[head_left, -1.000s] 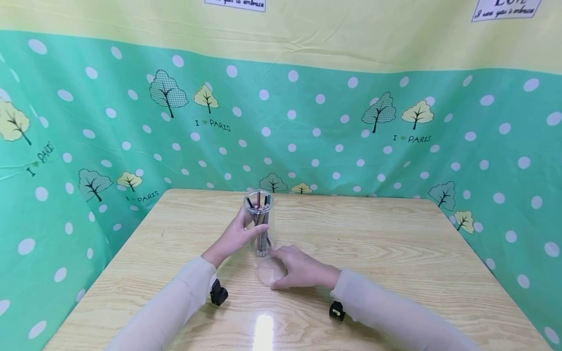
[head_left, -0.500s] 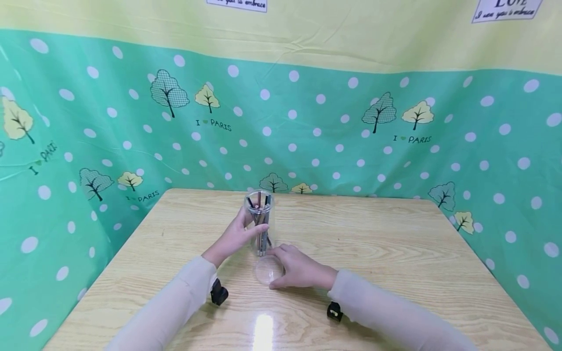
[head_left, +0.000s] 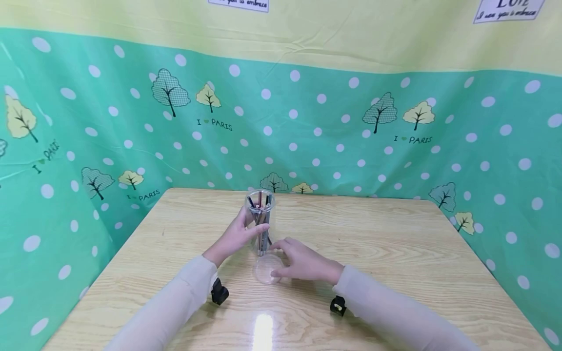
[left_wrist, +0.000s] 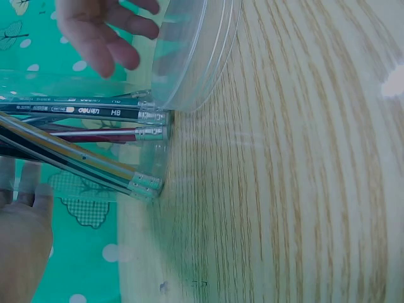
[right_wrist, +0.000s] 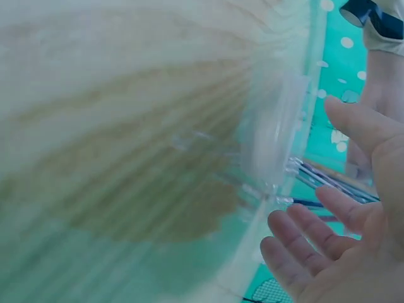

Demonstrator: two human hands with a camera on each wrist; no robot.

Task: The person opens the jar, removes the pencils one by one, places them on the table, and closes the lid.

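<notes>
A clear plastic jar (head_left: 271,218) stands upright on the table, holding several pencils (left_wrist: 69,110) with metal ends at the bottom. My left hand (head_left: 237,234) grips the jar from its left side, thumb across the front; the fingers behind are partly hidden. In front of the jar, a round clear lid (head_left: 265,273) lies on the tabletop. My right hand (head_left: 307,262) is over the lid's right side, thumb and fingers spread apart. In the right wrist view the palm and fingers of this hand show nothing held, with the lid (right_wrist: 274,132) just beyond them.
A wooden-grain table (head_left: 373,243) spans the view, with a bright light reflection near the front. Green and yellow patterned cloth (head_left: 307,122) hangs behind it and at both sides. A small black wrist camera (head_left: 219,292) sits under the left sleeve, another (head_left: 337,306) under the right.
My right hand has let go of the lid's edge, its fingers drawing up and slightly back. The lid slid slightly toward the jar earlier, then stayed. My left hand and the jar hold their place.
</notes>
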